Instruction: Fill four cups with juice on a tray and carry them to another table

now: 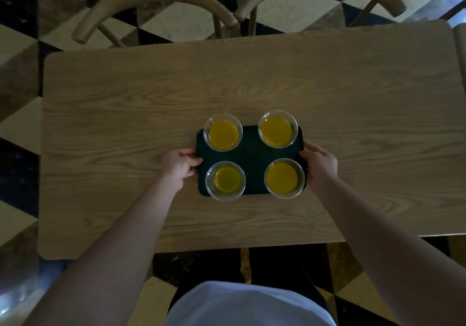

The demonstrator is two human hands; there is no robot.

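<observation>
On the light wood-grain tabletop, head view: a dark rectangular tray with rounded corners lies near the middle, slightly toward the person's side. Four clear plastic cups stand on it in a two-by-two grid, each holding orange juice: far-left cup, far-right cup, near-left cup, near-right cup. The cups stand apart from one another; their rims overhang the tray's outline as seen from above.

Left hand grips the tray's left edge, thumb curled over the rim, fingers not visible beneath. Right hand grips the right edge, fingers curled around the rim beside the near-right cup. Whether the tray rests on the tabletop or is raised: cannot tell.

Two curved wooden chair backs stand past the far edge, on a checkered floor.
</observation>
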